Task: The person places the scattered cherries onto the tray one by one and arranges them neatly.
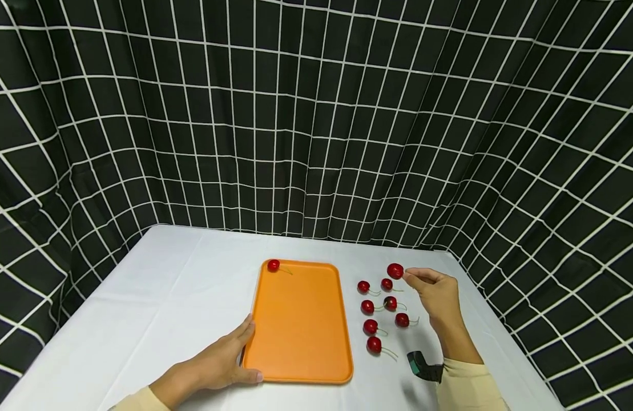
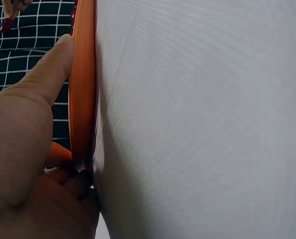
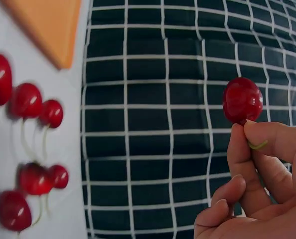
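Note:
Raised over the right side of the table, my right hand [image 1: 437, 294] pinches a red cherry [image 3: 243, 100] by its green stem between thumb and forefinger. The cherry's round body points away from the fingertips. On the left, my left hand [image 1: 218, 361] holds the near left corner of an orange rectangular tray [image 1: 298, 319], thumb at the front edge and fingers along the left side. A single cherry [image 1: 273, 265] with its stem lies in the tray's far left corner. Several more cherries [image 1: 370, 327] lie on the cloth between the tray and my right hand.
A white cloth [image 1: 157, 297] covers the table. Dark curtains [image 1: 306, 125] with a white grid stand behind it and at both sides. Near my right sleeve a black and green strap piece [image 1: 424, 366] juts out from the wrist.

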`<state>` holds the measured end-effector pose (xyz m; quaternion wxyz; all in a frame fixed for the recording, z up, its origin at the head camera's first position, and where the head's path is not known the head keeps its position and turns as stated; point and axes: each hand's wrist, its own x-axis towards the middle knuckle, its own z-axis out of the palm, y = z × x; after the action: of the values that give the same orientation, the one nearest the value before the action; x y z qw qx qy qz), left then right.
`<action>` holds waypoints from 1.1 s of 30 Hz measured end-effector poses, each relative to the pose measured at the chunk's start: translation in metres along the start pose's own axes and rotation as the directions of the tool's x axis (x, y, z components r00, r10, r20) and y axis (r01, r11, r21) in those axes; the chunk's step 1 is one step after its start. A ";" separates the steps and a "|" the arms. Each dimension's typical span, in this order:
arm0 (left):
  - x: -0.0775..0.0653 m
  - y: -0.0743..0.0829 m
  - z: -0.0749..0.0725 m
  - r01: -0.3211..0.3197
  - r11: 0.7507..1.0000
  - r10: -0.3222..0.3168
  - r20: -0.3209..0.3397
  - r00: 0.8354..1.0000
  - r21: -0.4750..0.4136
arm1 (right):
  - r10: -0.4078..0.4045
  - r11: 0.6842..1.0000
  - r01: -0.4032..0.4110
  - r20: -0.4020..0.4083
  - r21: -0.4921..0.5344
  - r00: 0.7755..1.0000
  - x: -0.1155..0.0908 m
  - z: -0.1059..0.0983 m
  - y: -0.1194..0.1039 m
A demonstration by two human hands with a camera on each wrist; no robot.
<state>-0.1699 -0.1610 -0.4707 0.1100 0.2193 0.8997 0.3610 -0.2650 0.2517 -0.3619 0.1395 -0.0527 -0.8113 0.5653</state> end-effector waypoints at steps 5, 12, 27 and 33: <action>0.001 0.001 -0.002 0.007 1.000 -0.007 -0.004 1.000 -0.003 | -0.026 0.999 0.025 0.024 0.035 0.999 0.003 0.016 -0.015; 0.001 -0.001 -0.002 -0.003 1.000 0.003 -0.001 1.000 0.000 | -0.039 0.996 0.036 0.039 0.081 0.998 0.010 0.042 -0.029; 0.000 0.001 -0.001 0.015 1.000 -0.015 0.005 1.000 -0.011 | -0.112 0.980 0.101 0.059 0.170 0.992 0.012 0.099 -0.049; 0.000 0.001 -0.001 0.010 1.000 -0.010 -0.002 1.000 -0.007 | -0.119 0.973 0.102 0.071 0.208 0.990 0.012 0.121 -0.051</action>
<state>-0.1700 -0.1605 -0.4696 0.1118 0.2139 0.8996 0.3638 -0.3076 0.1277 -0.3516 0.1414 0.0306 -0.7557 0.6387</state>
